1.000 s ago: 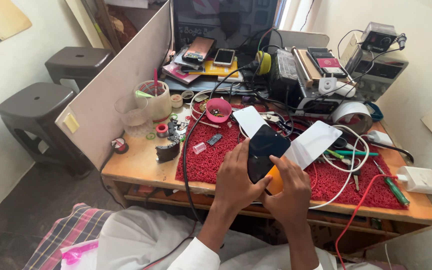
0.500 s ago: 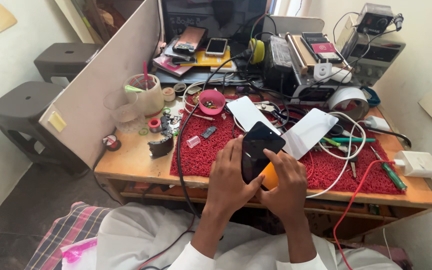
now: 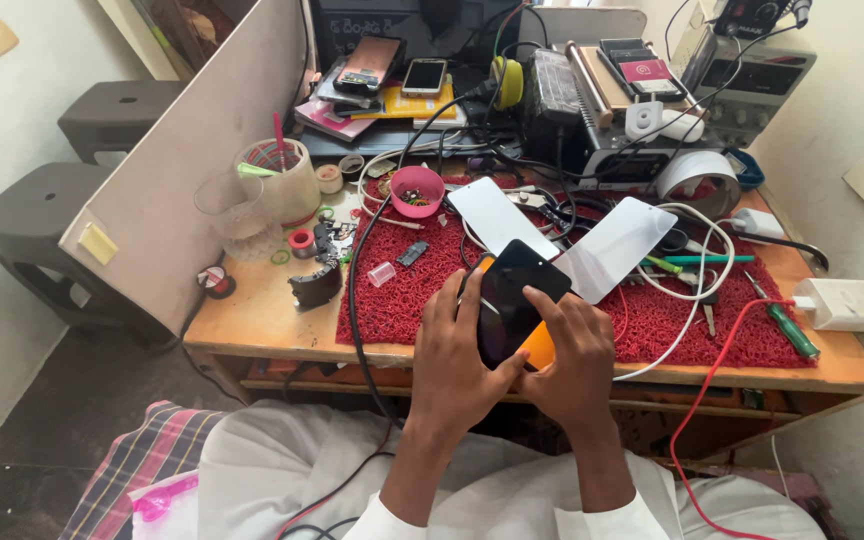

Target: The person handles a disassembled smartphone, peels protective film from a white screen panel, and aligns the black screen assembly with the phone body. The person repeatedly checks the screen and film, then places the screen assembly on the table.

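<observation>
We see a black phone (image 3: 512, 300) with an orange back held over the near edge of the red mat (image 3: 642, 325). The left hand (image 3: 457, 360) and the right hand (image 3: 572, 360) both have their fingers curled around it. Two white sheets (image 3: 552, 235) lie just beyond, a pink bowl (image 3: 417, 190) farther left.

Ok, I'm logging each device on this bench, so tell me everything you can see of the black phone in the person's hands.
The black phone is a flat slab with rounded corners and a glossy dark face, blank, with faint glare. It is held tilted above the near edge of the red mat, its top end pointing away to the right. An orange piece shows behind its edges. The left hand grips its left side, thumb on the glass; the right hand holds the lower right. Its back is hidden.
</observation>
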